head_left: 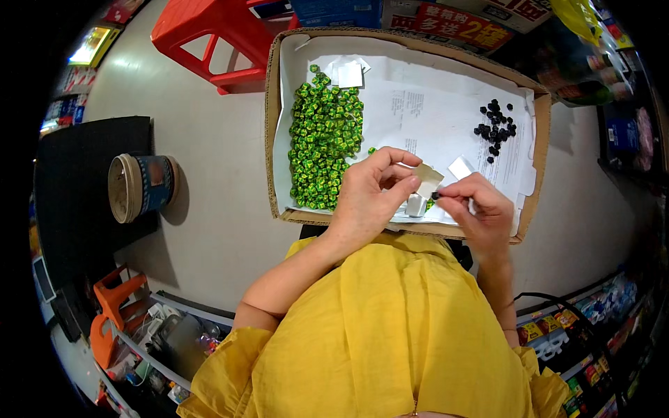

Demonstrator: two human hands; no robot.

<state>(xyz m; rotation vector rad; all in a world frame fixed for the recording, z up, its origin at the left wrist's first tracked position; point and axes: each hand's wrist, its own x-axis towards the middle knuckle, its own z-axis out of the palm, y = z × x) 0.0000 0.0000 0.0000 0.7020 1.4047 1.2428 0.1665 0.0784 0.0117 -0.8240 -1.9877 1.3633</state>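
A small open white cardboard box (429,182) is pinched between the thumb and fingers of my left hand (369,191). Close beside its opening, my right hand (481,207) grips a small black many-sided die (436,196) at its fingertips. Both hands are over the near edge of a shallow cardboard tray (273,132) lined with white paper. A large heap of green many-sided dice (322,139) covers the tray's left side. Loose black dice (496,131) lie scattered at the right. One green bit shows behind the box, partly hidden.
Small white cards or flat boxes (350,74) lie at the tray's far left; another white piece (460,167) is beside my right hand. A red plastic stool (209,42) stands beyond the tray's left corner. A round tub (129,188) is at the left, and stocked shelves (557,334) at the lower right.
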